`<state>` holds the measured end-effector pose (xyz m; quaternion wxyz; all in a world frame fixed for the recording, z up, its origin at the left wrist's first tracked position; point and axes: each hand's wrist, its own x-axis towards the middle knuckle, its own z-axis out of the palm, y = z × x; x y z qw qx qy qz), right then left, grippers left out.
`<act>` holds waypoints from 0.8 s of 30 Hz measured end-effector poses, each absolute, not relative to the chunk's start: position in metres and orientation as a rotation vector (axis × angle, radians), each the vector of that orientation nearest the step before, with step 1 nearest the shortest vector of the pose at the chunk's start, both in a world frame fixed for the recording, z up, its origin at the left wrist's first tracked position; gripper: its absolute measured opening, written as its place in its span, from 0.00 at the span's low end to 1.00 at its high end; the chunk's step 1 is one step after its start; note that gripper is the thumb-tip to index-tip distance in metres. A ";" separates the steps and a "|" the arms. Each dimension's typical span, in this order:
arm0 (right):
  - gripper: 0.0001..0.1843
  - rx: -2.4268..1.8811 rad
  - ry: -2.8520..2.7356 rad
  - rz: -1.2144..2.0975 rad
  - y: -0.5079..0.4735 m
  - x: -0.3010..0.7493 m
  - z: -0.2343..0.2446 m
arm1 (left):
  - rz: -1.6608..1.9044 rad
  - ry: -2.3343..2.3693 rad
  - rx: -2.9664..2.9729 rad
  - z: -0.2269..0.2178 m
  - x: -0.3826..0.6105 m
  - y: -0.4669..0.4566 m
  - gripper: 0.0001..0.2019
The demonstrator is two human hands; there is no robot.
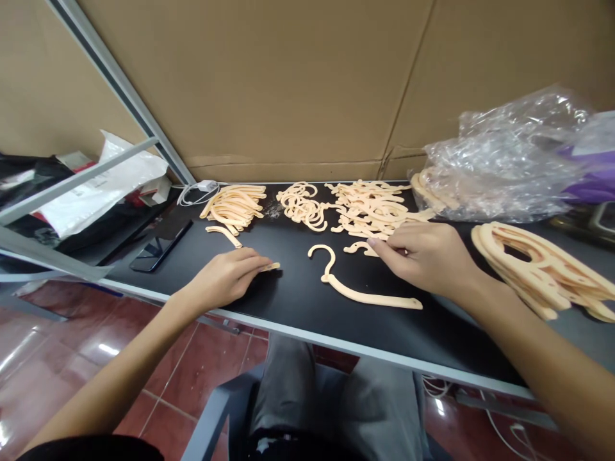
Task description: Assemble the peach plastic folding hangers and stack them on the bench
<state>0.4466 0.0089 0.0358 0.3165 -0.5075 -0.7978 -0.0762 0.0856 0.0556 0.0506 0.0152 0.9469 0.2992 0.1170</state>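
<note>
My left hand is closed around a cream plastic strip, likely a hanger arm; only its tip shows past the fingers. My right hand is closed, with thumb and forefinger pinched at a cream hanger piece near the right pile; most of that piece is hidden. Between the hands lies a hanger hook meeting a curved hanger arm. A loose arm strip rests beyond my left hand.
Along the back sit piles of arm strips, hooks and hanger pieces. Stacked hangers lie at right, before a clear plastic bag. A phone and a white charger cable are at left.
</note>
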 end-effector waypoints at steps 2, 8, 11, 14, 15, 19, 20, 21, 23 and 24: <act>0.27 -1.335 -2.117 -0.206 0.009 0.446 0.036 | 0.320 0.840 2.912 0.055 0.100 0.054 0.15; 0.26 -1.326 -2.140 -0.167 0.010 0.446 0.034 | 0.200 0.770 2.990 0.059 0.128 0.071 0.16; 0.27 -1.332 -2.143 -0.157 0.010 0.447 0.034 | 0.194 0.831 2.960 0.059 0.132 0.074 0.16; 0.25 -1.357 -2.113 -0.125 0.008 0.444 0.036 | 0.259 0.910 2.864 0.058 0.130 0.067 0.14; 0.22 -1.365 -2.101 -0.097 0.007 0.441 0.036 | 0.282 0.910 2.820 0.057 0.129 0.064 0.14; 0.13 -1.325 -2.153 0.056 -0.005 0.420 0.038 | 0.474 0.784 2.688 0.045 0.125 0.055 0.10; 0.13 -1.319 -2.194 0.088 -0.008 0.413 0.037 | 0.528 0.755 2.686 0.041 0.125 0.055 0.09; 0.15 -1.328 -2.219 0.106 -0.011 0.406 0.037 | 0.571 0.730 2.698 0.037 0.125 0.055 0.09; 0.17 -1.359 -2.246 0.096 -0.016 0.394 0.034 | 0.600 0.685 2.749 0.031 0.126 0.054 0.09; 0.17 -1.370 -2.254 0.069 -0.018 0.389 0.032 | 0.600 0.671 2.776 0.029 0.126 0.054 0.09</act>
